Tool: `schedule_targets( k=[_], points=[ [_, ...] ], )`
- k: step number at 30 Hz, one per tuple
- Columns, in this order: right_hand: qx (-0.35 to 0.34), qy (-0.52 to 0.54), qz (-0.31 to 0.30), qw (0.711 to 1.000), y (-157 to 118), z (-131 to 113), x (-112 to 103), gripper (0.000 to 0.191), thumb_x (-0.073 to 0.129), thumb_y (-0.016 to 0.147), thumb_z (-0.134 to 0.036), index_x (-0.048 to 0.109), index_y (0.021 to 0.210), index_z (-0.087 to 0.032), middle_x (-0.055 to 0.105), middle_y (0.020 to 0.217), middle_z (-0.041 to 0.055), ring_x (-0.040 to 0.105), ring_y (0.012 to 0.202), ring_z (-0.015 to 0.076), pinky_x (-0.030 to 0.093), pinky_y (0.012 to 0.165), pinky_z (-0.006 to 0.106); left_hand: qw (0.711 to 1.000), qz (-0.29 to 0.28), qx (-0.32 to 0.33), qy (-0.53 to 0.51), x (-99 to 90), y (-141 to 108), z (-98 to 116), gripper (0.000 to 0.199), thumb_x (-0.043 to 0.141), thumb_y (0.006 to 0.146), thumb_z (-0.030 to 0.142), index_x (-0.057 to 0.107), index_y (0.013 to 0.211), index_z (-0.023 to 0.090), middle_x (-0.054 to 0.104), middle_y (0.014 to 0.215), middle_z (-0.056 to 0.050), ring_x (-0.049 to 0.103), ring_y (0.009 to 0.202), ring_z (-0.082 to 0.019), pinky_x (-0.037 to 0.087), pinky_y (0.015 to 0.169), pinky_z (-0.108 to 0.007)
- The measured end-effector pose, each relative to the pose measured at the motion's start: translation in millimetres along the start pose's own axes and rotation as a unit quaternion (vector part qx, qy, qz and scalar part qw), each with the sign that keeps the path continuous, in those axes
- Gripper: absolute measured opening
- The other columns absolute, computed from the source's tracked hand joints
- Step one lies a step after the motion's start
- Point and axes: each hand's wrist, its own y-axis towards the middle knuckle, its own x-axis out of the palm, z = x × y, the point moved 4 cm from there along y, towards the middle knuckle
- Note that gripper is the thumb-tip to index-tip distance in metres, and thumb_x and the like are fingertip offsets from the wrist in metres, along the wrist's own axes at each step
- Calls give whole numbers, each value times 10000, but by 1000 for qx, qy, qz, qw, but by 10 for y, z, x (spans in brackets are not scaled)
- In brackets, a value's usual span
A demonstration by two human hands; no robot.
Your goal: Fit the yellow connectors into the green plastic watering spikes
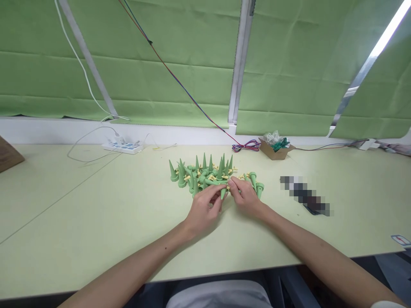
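Observation:
My left hand point(204, 210) is closed around a green plastic watering spike point(223, 193), whose pointed end slants down between the fingers. Against its upper end, thumb and fingers of my right hand point(245, 196) pinch a small yellow valve point(228, 187), partly hidden by the fingertips. Just beyond both hands lies a pile of similar green spikes point(181, 176), some standing on their wide ends and others lying down, with yellow valves among them. A few more spikes point(259, 188) rest right beside my right hand.
A small cardboard box point(274, 152) with clear and green plastic stands at the back, beside a coiled cable point(246, 146). A white power strip point(123, 147) sits at the back left. One blurred dark object point(305, 196) lies to the right on the table point(96, 226).

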Motion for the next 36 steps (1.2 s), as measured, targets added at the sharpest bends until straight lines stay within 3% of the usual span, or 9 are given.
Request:
schedule_targets(
  k=[4, 10, 14, 17, 21, 29, 32, 34, 36],
  points=[
    [18, -26, 3, 1000, 27, 8, -15, 388, 332, 1053, -359, 289, 691, -226, 342, 586, -43, 338, 523, 128, 282, 546, 264, 1000, 4, -25, 6, -6, 13, -7, 232, 540, 947, 162, 681, 1131, 177, 702, 824, -21, 540, 559, -81, 468, 542, -212],
    [41, -45, 46, 997, 23, -10, -86, 288, 342, 1055, -363, 517, 883, -212, 503, 660, -21, 475, 563, 134, 344, 579, 252, 998, 7, -58, 13, -9, 3, -34, 147, 551, 957, 247, 671, 955, 163, 638, 677, 7, 532, 562, -102, 439, 547, -226],
    [-41, -10, 49, 998, -19, -95, -87, 270, 361, 1043, -348, 569, 963, -198, 538, 653, -15, 488, 543, 130, 378, 570, 252, 997, -1, -69, 38, -10, 2, -31, 282, 574, 943, 304, 554, 700, 164, 553, 593, 29, 469, 525, -89, 378, 518, -222],
    [-99, 6, 24, 995, -46, -149, -44, 187, 473, 1002, -347, 578, 992, -192, 494, 614, -35, 451, 510, 118, 372, 526, 238, 997, -11, -55, 51, -4, 5, -15, 241, 551, 925, 223, 540, 692, 163, 527, 575, 40, 426, 509, -80, 341, 511, -217],
    [-113, -16, 25, 993, -57, -164, -10, 94, 563, 954, -281, 566, 920, -194, 416, 577, -59, 392, 480, 99, 331, 488, 223, 998, -14, -39, 54, 14, 3, -26, 222, 537, 861, 103, 511, 647, 159, 539, 571, 39, 427, 515, -76, 323, 509, -209],
    [-110, -19, 34, 993, -53, -162, -18, 170, 516, 967, -220, 536, 800, -198, 468, 562, -47, 409, 468, 91, 349, 487, 213, 996, -44, -67, 45, 42, 1, -35, 174, 567, 903, 151, 615, 736, 155, 598, 622, 24, 471, 545, -88, 363, 545, -216],
    [-93, -45, 88, 991, 1, -93, -145, 206, 523, 969, -242, 532, 768, -198, 470, 548, -48, 412, 459, 91, 350, 487, 217, 994, -54, -88, 32, 45, -5, -31, 152, 579, 921, 203, 673, 1034, 165, 630, 666, 21, 498, 552, -100, 388, 558, -224],
    [-62, -73, 135, 986, 54, 7, -263, 248, 527, 974, -269, 524, 737, -198, 485, 553, -41, 424, 468, 93, 354, 502, 226, 994, -57, -93, 31, 51, -11, -25, 163, 558, 931, 210, 674, 1036, 162, 649, 694, 6, 529, 576, -108, 401, 571, -228],
    [-25, -95, 170, 981, 110, 138, -372, 286, 515, 984, -300, 516, 716, -198, 478, 552, -40, 418, 473, 97, 355, 514, 233, 993, -81, -84, 35, 74, -20, -7, 149, 533, 932, 194, 677, 912, 162, 644, 687, -2, 536, 587, -110, 397, 574, -229]
  ],
)
